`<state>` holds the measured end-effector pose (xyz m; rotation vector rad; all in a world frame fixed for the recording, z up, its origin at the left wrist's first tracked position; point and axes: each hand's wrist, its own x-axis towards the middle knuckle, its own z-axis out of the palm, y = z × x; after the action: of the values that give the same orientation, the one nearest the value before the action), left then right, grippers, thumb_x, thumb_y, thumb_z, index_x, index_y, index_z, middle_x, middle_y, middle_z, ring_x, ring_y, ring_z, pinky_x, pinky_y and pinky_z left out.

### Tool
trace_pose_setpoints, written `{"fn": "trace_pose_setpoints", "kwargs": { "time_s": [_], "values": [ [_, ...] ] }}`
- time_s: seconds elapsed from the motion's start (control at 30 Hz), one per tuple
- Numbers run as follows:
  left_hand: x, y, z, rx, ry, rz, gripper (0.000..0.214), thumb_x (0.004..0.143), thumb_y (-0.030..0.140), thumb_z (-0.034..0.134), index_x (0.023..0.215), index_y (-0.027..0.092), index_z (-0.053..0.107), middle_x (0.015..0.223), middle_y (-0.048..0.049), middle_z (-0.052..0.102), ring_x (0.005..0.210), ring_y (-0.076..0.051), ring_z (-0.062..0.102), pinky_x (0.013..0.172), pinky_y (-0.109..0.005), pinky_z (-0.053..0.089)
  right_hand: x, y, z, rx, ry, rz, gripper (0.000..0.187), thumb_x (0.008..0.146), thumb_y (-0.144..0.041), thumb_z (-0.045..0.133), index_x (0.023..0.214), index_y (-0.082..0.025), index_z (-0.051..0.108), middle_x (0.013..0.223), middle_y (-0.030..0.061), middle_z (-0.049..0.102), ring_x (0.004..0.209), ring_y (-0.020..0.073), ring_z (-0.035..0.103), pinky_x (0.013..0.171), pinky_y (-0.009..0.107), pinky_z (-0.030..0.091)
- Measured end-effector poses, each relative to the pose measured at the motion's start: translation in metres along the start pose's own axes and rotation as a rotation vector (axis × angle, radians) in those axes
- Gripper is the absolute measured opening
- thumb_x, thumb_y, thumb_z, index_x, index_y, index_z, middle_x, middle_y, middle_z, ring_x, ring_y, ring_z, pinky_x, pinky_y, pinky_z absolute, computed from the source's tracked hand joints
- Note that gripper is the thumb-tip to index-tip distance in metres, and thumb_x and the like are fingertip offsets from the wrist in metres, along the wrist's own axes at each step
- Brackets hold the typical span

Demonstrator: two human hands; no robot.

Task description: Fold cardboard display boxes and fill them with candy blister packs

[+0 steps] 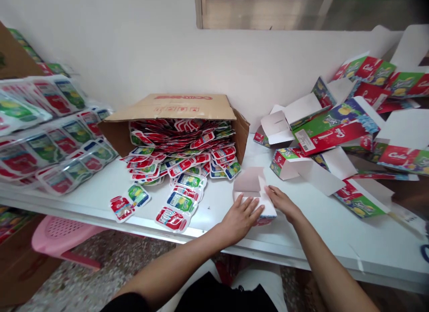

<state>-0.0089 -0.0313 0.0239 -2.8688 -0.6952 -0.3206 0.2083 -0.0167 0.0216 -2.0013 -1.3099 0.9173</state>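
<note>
In front of me on the table stands a small printed carton (247, 181), its white inner flaps showing and one flap raised at the back. My left hand (241, 217) lies over the carton's near left side, fingers across its white top and the thumb out of sight. At the right side, my right hand (283, 202) grips the carton's edge by a flap with bent fingers. Left of the carton lie loose cola and lemon sachets (181, 201). Behind them, a cardboard box (187, 104) on its side spills many more sachets.
Printed cartons (335, 124) with open flaps are heaped on the right of the white table (301, 234). Joined sachet strips (63, 137) are stacked at the left. A pink plastic stool (63, 234) stands below the table's front edge. A wall (134, 44) rises behind.
</note>
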Motion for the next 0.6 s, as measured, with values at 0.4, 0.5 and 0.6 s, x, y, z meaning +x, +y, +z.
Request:
{"fn": "trace_pose_setpoints", "kwargs": {
  "time_s": [0.4,0.5,0.6],
  "values": [
    [-0.006,0.008,0.006,0.033,0.048,-0.023,0.044,0.097,0.026,0.031,0.141,0.019,0.032,0.144,-0.01,0.041,0.132,-0.029,0.038,0.108,-0.052,0.024,-0.002,-0.01,0.016,-0.309,-0.063,0.037,0.056,0.088,-0.049,0.042,0.13,-0.012,0.046,0.124,0.0159,0.059,0.115,0.0267,0.056,0.094,0.035,0.04],
    [-0.005,0.01,0.008,0.035,0.073,-0.036,0.043,0.097,0.022,0.032,0.139,0.017,0.035,0.143,-0.0105,0.044,0.131,-0.029,0.039,0.108,-0.053,0.025,-0.004,-0.017,0.016,-0.349,-0.065,0.026,0.06,0.088,-0.047,0.043,0.136,-0.01,0.039,0.124,0.0178,0.058,0.114,0.0279,0.056,0.093,0.035,0.04],
    [-0.011,0.013,0.01,-0.003,0.16,-0.068,0.042,0.095,0.02,0.036,0.136,0.016,0.038,0.143,-0.0131,0.042,0.134,-0.03,0.035,0.109,-0.057,0.022,-0.01,-0.019,0.016,-0.359,-0.088,0.017,0.061,0.09,-0.048,0.039,0.137,-0.011,0.035,0.121,0.0172,0.061,0.11,0.0278,0.059,0.09,0.035,0.042]
  ]
}}
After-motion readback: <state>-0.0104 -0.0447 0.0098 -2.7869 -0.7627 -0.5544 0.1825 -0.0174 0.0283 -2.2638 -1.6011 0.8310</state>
